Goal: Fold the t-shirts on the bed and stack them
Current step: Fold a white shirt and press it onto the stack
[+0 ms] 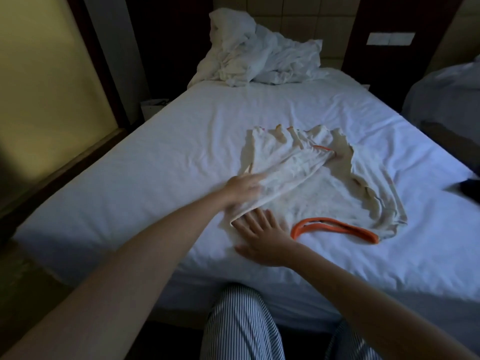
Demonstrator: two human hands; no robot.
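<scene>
A cream t-shirt (pixel 330 188) with an orange collar (pixel 335 228) lies spread on the white bed (pixel 155 162), collar toward me. My left hand (pixel 240 190) grips the shirt's left side, which is lifted and folded over toward the middle. My right hand (pixel 262 236) lies flat with fingers spread on the shirt's near left corner, just left of the collar. The shirt's far hem is rumpled.
A crumpled white duvet and pillow (pixel 259 55) are heaped at the head of the bed. A second bed (pixel 446 94) stands to the right, with a dark item (pixel 471 189) at the right edge. A wall runs along the left. My striped trousers (pixel 241 326) touch the bed's foot.
</scene>
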